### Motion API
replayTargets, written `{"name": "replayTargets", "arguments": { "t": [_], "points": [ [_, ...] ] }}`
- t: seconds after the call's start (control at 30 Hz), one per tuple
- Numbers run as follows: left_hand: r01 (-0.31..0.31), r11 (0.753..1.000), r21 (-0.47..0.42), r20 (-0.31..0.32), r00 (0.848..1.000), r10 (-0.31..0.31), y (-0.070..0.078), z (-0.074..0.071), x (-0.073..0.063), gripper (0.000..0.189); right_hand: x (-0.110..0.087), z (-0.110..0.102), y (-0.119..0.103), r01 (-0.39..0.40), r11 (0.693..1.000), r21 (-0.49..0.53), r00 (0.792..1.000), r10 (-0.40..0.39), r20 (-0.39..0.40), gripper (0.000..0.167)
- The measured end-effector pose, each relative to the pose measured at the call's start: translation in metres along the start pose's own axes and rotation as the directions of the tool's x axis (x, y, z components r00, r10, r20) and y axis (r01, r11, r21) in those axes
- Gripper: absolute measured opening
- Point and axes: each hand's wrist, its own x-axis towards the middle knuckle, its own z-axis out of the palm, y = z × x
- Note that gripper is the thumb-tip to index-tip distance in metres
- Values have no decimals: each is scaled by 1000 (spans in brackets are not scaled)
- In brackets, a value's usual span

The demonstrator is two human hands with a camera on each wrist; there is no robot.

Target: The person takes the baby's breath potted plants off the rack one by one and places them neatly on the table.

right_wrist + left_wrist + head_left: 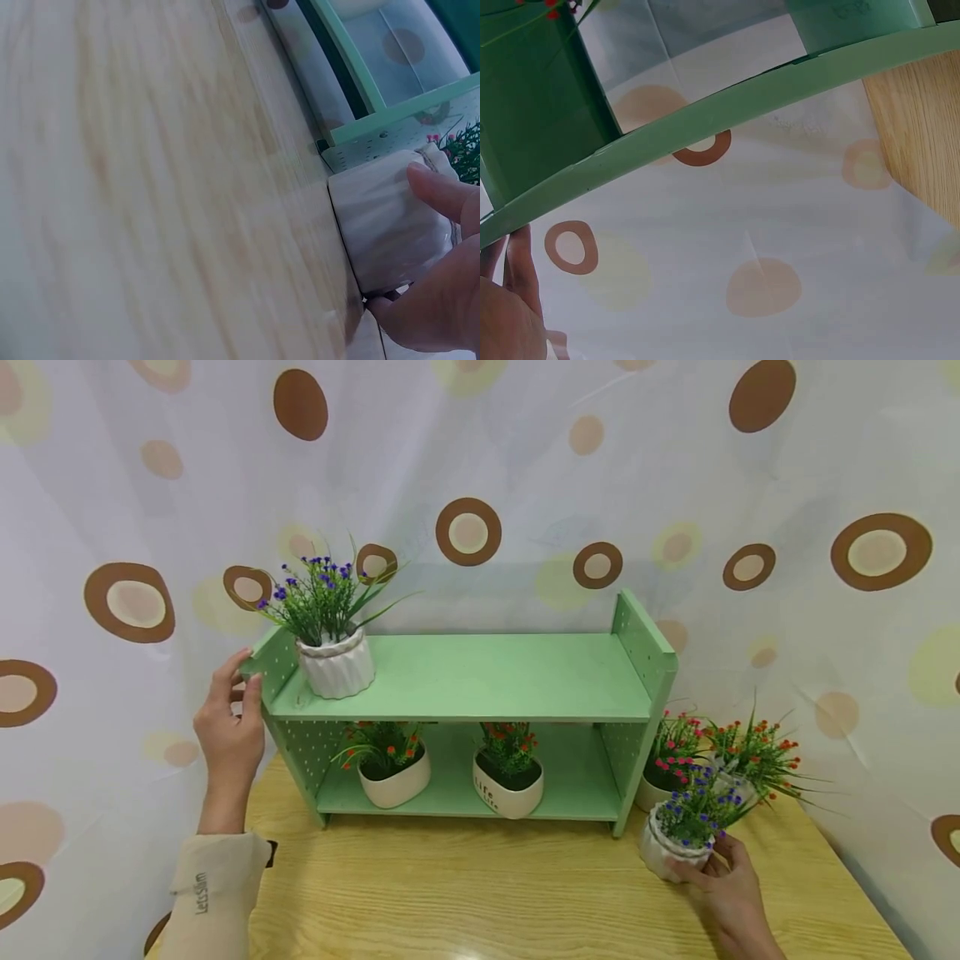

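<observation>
My right hand (pixel 726 889) grips a white ribbed flowerpot (pixel 671 852) of blue-purple flowers at the right of the table. In the right wrist view, the thumb presses the side of this pot (pixel 394 217) while a finger lies near its base. On the far left, my left hand (pixel 231 718) holds the upper front corner of the green two-tier shelf (pixel 480 681) by its side panel. Fingertips (pixel 519 247) show against that panel's edge in the left wrist view. A similar white pot (pixel 337 668) of purple flowers stands on the upper tier's left end.
On the lower tier are two cream pots of red flowers, one on the left (pixel 397 781) and a lettered one (pixel 510 789). Pots of pink flowers (pixel 678 743) and orange-red flowers (pixel 757 756) stand right of the shelf. A dotted curtain (pixel 517 452) hangs behind the wooden table (pixel 450 885).
</observation>
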Motion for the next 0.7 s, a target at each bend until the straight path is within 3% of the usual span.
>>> {"name": "replayTargets", "arguments": {
  "t": [0.7],
  "points": [
    [6,1000,12,-1,1000,-6,-1,0,0,38,-1,-2,-4,6,999,-38,1000,-5,28,116]
  ]
}}
